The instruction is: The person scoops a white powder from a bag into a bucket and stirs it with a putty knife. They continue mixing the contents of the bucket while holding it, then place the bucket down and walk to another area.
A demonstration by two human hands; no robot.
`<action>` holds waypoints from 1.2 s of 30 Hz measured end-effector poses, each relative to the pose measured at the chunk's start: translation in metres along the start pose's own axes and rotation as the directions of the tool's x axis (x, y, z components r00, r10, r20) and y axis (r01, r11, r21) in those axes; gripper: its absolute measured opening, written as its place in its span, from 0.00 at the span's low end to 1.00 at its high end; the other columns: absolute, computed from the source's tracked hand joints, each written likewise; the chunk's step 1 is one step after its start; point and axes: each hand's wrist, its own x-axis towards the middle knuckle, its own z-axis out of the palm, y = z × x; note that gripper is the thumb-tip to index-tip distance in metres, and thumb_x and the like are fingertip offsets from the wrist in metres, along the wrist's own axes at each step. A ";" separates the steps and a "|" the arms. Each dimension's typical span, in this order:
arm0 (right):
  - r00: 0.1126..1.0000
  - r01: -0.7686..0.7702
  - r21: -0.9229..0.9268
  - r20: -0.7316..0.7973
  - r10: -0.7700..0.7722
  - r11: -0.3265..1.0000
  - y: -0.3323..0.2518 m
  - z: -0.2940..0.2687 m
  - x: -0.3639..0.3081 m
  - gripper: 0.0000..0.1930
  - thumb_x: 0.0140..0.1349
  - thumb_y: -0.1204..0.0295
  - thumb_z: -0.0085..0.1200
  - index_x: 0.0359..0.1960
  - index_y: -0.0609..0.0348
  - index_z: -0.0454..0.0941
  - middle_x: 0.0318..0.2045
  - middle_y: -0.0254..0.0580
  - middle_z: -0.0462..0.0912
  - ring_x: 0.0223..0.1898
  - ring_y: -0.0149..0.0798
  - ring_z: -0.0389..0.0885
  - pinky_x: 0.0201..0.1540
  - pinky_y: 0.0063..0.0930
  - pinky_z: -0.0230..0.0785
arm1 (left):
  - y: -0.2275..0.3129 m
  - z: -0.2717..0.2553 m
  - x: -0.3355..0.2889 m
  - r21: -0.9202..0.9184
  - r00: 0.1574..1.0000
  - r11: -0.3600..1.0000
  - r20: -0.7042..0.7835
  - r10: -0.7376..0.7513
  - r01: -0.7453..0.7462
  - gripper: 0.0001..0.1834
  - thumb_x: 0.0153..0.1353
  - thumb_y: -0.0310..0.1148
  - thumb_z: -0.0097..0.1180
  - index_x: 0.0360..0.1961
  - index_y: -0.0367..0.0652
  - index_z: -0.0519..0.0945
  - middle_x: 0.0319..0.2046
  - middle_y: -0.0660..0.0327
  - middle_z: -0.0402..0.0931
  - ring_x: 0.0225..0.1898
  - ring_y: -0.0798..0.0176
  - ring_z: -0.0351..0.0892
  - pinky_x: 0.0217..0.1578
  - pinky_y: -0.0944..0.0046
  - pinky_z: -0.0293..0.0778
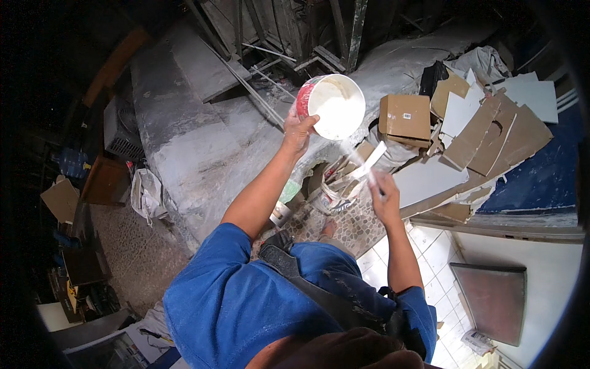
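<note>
My left hand (pixel 297 132) grips a round red-and-white bucket (pixel 305 96) by its side and rim. The bucket is tilted so that its mouth faces me, and white paste (pixel 337 112) shows brightly inside. To the right and lower, my right hand (pixel 385 198) is closed around the handle of what looks like a putty knife (pixel 370 174). Its front end is white and partly blurred, pointing up toward the bucket's lower edge. A gap separates my right hand from the bucket.
Beyond the bucket lies a dusty grey slab (pixel 196 132) with metal frames. Rightward are a cardboard box (pixel 404 118) and broken board pieces (pixel 485 135). A white sack (pixel 146 195) sits left. A dark panel (pixel 495 301) leans on the wall above white tiles (pixel 439 277).
</note>
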 end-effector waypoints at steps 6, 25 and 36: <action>0.712 -0.669 0.446 0.155 0.685 0.594 0.023 0.042 -0.023 0.20 0.77 0.64 0.49 0.63 0.62 0.78 0.36 0.37 0.87 0.32 0.25 0.80 0.35 0.21 0.71 | -0.008 0.016 0.002 -0.034 0.997 0.997 0.034 0.071 -0.070 0.46 0.51 0.19 0.69 0.72 0.39 0.61 0.61 0.57 0.76 0.60 0.59 0.78 0.63 0.58 0.74; 0.965 -0.262 -0.230 -0.082 0.250 0.937 0.063 0.008 0.040 0.15 0.69 0.68 0.56 0.56 0.50 0.83 0.41 0.51 0.81 0.45 0.54 0.81 0.49 0.45 0.74 | -0.047 0.027 -0.010 0.791 0.832 0.361 0.550 -0.066 -0.494 0.50 0.49 0.36 0.77 0.72 0.43 0.63 0.67 0.50 0.71 0.68 0.56 0.70 0.73 0.49 0.58; 0.906 -0.412 -0.341 -0.050 0.421 0.845 0.114 0.021 -0.026 0.12 0.61 0.72 0.59 0.46 0.55 0.82 0.42 0.52 0.80 0.46 0.58 0.80 0.50 0.48 0.74 | -0.120 -0.012 -0.046 0.522 0.484 0.146 0.844 -0.231 -0.841 0.46 0.52 0.38 0.71 0.72 0.50 0.63 0.75 0.61 0.60 0.75 0.49 0.59 0.75 0.28 0.39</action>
